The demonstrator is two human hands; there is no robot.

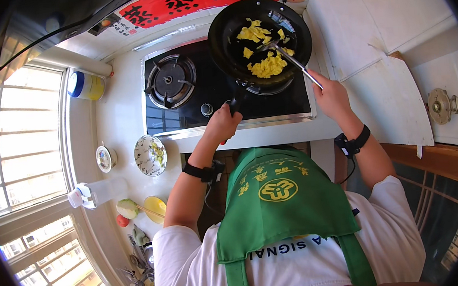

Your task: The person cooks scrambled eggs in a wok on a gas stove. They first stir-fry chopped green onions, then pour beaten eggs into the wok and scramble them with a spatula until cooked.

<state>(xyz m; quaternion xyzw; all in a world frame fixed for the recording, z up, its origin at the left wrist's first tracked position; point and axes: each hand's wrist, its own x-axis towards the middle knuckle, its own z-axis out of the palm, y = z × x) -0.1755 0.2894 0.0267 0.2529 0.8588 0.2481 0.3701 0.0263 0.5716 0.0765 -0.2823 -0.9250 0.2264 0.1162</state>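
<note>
My left hand (224, 123) grips the dark handle of a black wok (220, 45), which sits over the right burner of the gas stove. In my right hand (331, 97) is a metal spatula (296, 62), its blade down inside the wok. Pieces of yellow scrambled egg (268, 66) lie in the wok, the largest clump near my side and another patch (252, 32) towards the back. The spatula's blade rests among the egg pieces near the wok's middle.
The left burner (168, 80) of the stove is bare. Along the left counter stand a patterned bowl (142, 158) with chopped green bits, a small lidded jar (106, 158), a plastic bottle (98, 194), a yellow bowl (154, 204) and a blue-lidded container (87, 86). A wall (380, 101) borders the right.
</note>
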